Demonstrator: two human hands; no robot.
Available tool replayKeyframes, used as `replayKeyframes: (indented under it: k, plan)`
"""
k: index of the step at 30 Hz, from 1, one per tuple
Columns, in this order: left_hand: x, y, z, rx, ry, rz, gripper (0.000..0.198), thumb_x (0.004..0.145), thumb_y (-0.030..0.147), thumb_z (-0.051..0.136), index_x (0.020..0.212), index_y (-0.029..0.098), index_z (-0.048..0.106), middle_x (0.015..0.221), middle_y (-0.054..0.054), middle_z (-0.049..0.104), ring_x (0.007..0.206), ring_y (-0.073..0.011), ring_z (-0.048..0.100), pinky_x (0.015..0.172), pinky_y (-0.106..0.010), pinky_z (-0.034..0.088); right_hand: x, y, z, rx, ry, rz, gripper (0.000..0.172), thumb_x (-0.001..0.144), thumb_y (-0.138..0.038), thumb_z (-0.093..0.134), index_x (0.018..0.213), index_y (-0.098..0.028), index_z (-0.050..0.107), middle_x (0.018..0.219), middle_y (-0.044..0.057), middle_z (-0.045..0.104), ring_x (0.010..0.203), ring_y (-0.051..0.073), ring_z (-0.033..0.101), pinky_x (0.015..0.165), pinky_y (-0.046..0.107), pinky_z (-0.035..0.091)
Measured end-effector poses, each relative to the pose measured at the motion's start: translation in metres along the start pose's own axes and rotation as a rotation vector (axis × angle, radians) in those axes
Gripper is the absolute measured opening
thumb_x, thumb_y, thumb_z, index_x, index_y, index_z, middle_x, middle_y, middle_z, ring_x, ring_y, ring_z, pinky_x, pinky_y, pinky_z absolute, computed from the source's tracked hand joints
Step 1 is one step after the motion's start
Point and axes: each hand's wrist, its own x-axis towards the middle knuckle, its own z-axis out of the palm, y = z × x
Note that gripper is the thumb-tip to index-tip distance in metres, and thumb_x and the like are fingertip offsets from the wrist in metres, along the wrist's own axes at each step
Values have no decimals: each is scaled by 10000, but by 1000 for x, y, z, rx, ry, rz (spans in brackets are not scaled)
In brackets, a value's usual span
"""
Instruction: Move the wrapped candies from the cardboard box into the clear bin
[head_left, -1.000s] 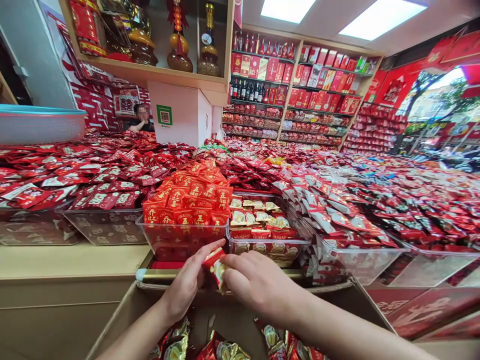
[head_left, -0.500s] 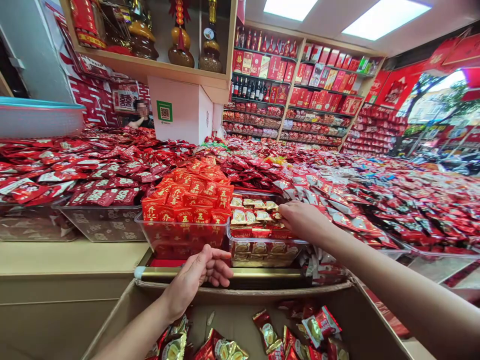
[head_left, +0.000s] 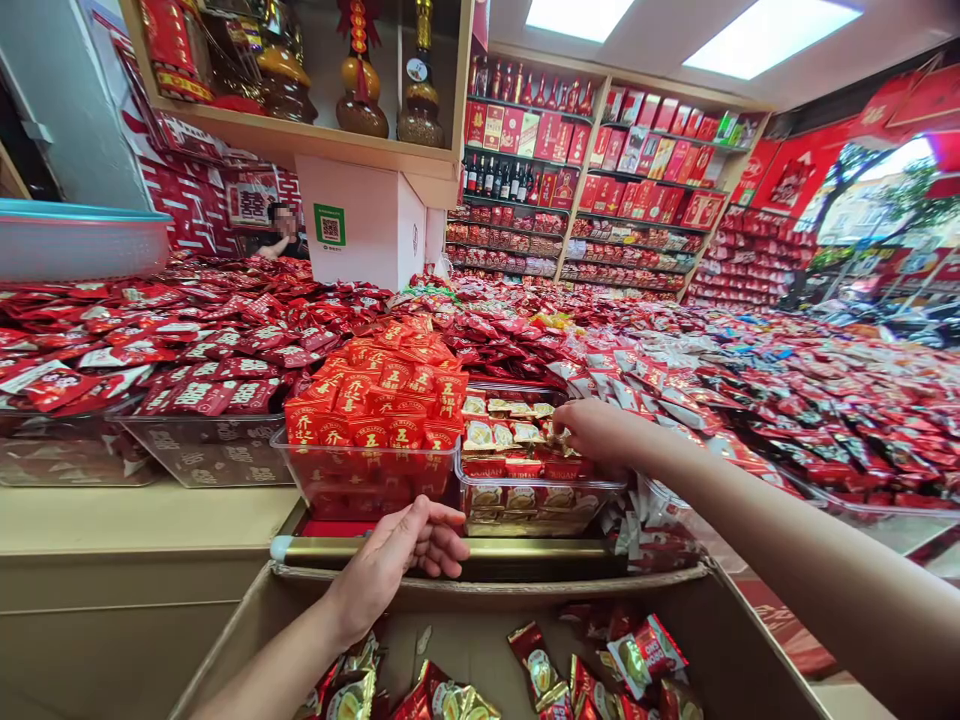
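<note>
A clear plastic bin (head_left: 544, 487) holds red and gold wrapped durian candies (head_left: 504, 432) laid in rows. My right hand (head_left: 600, 432) reaches in over its right side, with the fingertips bent down onto a candy in the end row. The hand itself hides part of that candy. My left hand (head_left: 401, 550) hovers just in front of the bins, above the far edge of a cardboard box (head_left: 487, 588); its fingers are loosely curled and apart, with nothing in them. Loose candies (head_left: 538, 662) of the same kind lie in the box.
Left of the durian bin stands a clear bin heaped with orange-red packets (head_left: 375, 400). More bins and heaps of red packets (head_left: 217, 365) spread across the counter. A wall shelf (head_left: 540, 150) with bottles and boxes stands behind. A person (head_left: 283, 235) is at the far left.
My right hand has shifted slightly at the right end of the candy rows, its fingers bent further down. My left hand has hardly moved.
</note>
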Motion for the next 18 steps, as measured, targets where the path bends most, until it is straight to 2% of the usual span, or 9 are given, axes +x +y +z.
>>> replayKeyframes:
  k: [2,5,12,18]
  plan:
    - [0,0,0,7,2,0,392,865,403,288,913,114,549,761,-99,648,667,-186,586,609,-280,391,1,-2,-3,1,11,-2,276,737,-185,443,976,-153,578,948,104,626,885,205,562,714,246,396]
    - [0,1,1,16,2,-4,387,868,394,284,915,112,546,764,-100,648,669,-187,587,609,-280,391,4,-5,-6,-6,-22,-14,253,758,-239,439,931,-174,612,937,88,632,875,190,567,725,235,396]
    - [1,-1,-1,19,-8,-8,384,865,398,293,913,112,546,769,-101,648,672,-186,587,607,-276,392,3,-9,-12,-81,-134,48,222,684,-145,494,836,-112,652,857,137,650,796,237,593,631,259,414]
    - [2,-2,-2,32,-4,-9,375,875,372,281,922,104,539,768,-100,646,664,-179,585,609,-280,395,6,-5,-15,-81,-133,61,227,678,-85,466,813,-117,647,827,126,657,746,212,603,575,235,398]
